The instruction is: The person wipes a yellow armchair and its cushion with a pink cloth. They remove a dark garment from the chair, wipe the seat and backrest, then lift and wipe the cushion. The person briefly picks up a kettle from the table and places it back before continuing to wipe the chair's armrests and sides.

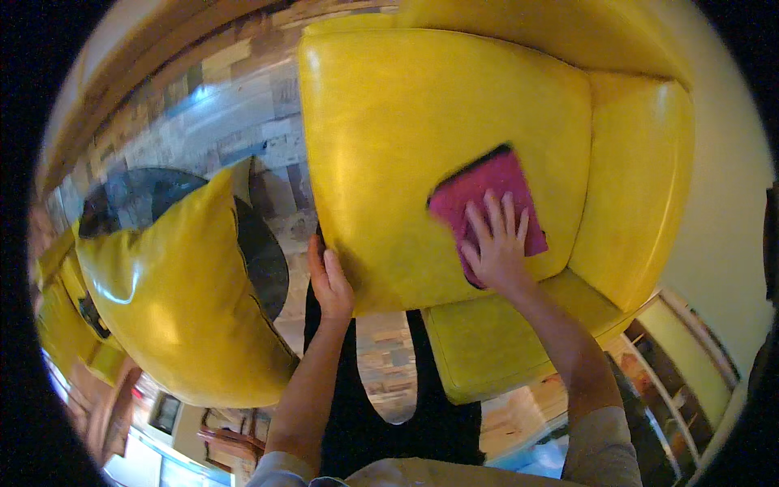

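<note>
Fingers of the right hand (497, 247) are spread wide and pressed flat on a pink cloth (487, 199), which lies on the yellow seat cushion (406, 146) of a yellow leather armchair (641, 178). The cloth sits toward the 3 o'clock side of the cushion, close to the armrest, and the hand covers its 6 o'clock corner.

The left hand (329, 280) rests at the cushion's 7 o'clock edge, fingers straight and held close together, lying along the cushion's side and gripping nothing that can be seen.

A loose yellow cushion (174, 300) stands at 9 o'clock of the view, well apart from both hands, leaning over a dark round glass tabletop (142, 191). A patchwork wood floor (235, 114) runs between it and the armchair. At 5 o'clock of the seat cushion, below the right wrist, a further yellow padded surface (495, 341) juts out.
</note>
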The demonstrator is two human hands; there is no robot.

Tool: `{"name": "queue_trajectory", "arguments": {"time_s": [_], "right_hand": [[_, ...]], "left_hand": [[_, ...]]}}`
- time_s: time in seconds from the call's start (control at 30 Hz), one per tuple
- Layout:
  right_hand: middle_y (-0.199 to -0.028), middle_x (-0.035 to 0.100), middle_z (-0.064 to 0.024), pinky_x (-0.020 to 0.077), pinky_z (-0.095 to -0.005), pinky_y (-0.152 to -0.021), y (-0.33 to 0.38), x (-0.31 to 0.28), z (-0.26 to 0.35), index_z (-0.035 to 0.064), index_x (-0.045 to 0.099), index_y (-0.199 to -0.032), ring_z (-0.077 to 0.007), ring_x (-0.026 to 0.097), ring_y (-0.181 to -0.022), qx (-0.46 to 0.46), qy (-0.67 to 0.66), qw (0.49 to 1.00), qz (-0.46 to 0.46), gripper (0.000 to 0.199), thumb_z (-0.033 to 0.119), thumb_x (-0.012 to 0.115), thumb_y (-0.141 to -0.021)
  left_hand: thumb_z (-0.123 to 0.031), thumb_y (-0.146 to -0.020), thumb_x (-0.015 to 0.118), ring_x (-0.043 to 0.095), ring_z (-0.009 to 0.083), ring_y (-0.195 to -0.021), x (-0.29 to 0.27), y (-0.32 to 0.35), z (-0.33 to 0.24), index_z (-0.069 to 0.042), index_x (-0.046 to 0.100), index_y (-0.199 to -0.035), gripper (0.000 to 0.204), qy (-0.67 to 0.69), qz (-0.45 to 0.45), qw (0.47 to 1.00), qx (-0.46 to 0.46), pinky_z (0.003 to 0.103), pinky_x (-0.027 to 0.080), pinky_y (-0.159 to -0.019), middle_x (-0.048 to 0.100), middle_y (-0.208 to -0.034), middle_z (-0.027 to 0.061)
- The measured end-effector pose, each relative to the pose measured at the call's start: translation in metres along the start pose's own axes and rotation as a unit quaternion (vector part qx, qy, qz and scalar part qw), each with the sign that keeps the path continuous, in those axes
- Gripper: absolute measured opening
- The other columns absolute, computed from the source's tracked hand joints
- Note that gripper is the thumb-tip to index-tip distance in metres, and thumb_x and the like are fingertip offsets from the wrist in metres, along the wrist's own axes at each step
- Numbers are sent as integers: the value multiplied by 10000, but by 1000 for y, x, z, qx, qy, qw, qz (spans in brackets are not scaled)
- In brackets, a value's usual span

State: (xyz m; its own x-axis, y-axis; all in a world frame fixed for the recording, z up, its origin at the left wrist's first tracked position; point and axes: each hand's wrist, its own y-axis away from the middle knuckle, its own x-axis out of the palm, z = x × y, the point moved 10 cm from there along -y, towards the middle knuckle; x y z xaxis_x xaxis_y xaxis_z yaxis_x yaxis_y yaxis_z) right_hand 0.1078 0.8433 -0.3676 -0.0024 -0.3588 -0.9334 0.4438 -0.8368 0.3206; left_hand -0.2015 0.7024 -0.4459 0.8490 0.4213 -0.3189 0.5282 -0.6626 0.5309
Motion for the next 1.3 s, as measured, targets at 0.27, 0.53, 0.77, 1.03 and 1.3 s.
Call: {"name": "queue_trajectory", "arguments": {"time_s": [0.27, 0.53, 0.77, 1.03, 1.3], "right_hand": [[-1634, 375, -130, 182, -811, -1124, -119, -21, 123, 203, 541, -1477, -483, 304, -1490, -11, -57, 987, -147, 571, 372, 603, -935], [-1666, 340, -85, 239, -770, -1160, 25, 26, 161, 208, 532, -1492, -373, 280, -1544, -184, -68, 980, -30, 565, 322, 557, -939], [-1696, 212, -151, 243, -834, -1088, 49, 0, -45, 194, 376, -1598, -487, 178, -1539, 140, -98, 985, 11, 747, 454, 638, -949], [-1706, 134, -222, 234, -846, -1069, 48, 4, -162, 144, 232, -1642, -542, 127, -1536, 592, -178, 781, -90, 809, 533, 538, -1003], [-1659, 121, -342, 213, -709, -1188, 126, 63, 19, 23, 216, -1621, -610, 152, -1490, 679, -274, 673, -105, 907, 450, 660, -955]], "left_hand": [[-548, -1108, 294, 443, 298, -1420, 21, -31, -6, -16, 413, -1543, 698, 221, 40, 970, -92, 419, 324, -1186, 487, -1535, 126], [-444, -1086, 482, 563, 259, -1178, -40, -59, -19, 13, 531, -1407, 560, 85, -66, 993, -39, 421, 443, -1032, 567, -1376, 148], [-397, -1042, 555, 263, 432, -1518, 106, -55, -143, -49, 347, -1588, 680, -334, 10, 890, 312, 577, 215, -1209, 312, -1635, 240], [-542, -1005, 469, 135, 482, -1559, 176, -53, -175, -122, 344, -1612, 748, -490, -47, 796, 353, 755, 60, -1165, 220, -1683, 257], [-595, -1007, 418, 143, 463, -1566, 172, -67, -153, -162, 328, -1629, 764, -512, -71, 780, 351, 739, 57, -1176, 208, -1698, 234]]}}
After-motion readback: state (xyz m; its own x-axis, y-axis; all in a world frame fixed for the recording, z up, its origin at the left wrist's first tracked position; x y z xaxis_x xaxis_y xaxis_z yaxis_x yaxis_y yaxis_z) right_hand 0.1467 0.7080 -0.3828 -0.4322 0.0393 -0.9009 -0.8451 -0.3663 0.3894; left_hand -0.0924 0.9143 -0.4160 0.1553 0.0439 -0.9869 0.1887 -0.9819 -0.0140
